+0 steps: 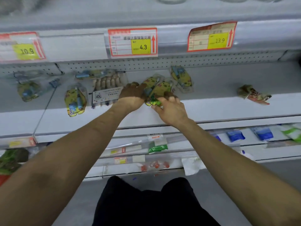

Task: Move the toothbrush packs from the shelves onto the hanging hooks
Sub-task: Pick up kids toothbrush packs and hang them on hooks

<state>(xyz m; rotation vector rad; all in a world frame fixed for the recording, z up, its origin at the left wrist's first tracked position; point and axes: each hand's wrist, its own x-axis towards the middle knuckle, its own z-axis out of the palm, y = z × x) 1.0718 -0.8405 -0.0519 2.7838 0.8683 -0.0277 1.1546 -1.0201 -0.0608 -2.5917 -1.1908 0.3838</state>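
Several yellow toothbrush packs lie flat on the white shelf. Both hands meet at a small pile of these packs in the middle of the shelf. My left hand reaches in from the left, its fingers curled over the pile's left side. My right hand grips the pile's near edge, where a green part of a pack shows. More packs lie apart: one at the right back, one at the left front, one at the far left. No hanging hooks show on the pegboard strip.
A wide multi-brush pack with a white label lies just left of my left hand. A crumpled wrapper sits at the right of the shelf. Price tags hang on the shelf edge above. Lower shelves hold blue and green packets.
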